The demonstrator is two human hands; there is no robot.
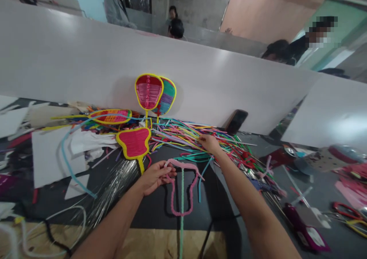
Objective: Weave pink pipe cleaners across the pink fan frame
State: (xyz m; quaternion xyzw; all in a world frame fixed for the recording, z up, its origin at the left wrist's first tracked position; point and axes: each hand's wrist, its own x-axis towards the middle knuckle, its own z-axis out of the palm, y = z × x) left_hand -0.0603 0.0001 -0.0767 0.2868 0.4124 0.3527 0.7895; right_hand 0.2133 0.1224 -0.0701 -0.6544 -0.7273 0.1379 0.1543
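At the left of the view we see white paper (47,163) on the dark table (153,213), with a blue stem (63,148) arching over it. Right of that, left of centre, an oval fan (110,116) lies on its side, and below it silvery wires (114,182) spread toward the lower left. Next comes a red fan (134,143) with a yellow rim. Above it, a pink fan (149,91) stands in front of a teal fan (169,95), both near the white divider (200,79).

In the lower centre, our left hand (155,177) pinches the upper left corner of a pink outline (192,198), thumb and fingers closed on it. A green stem (182,190) runs down its middle and past its bottom edge. Just above lies a pile of coloured stems (177,135). Right of centre, our right hand (210,143) reaches into this pile, fingers drawn together; we cannot tell whether they grip a stem.

Farther right, we have a phone (237,121) leaning on the divider, then a purple packet (306,228) at the lower right and scissors (348,211) near the edge.
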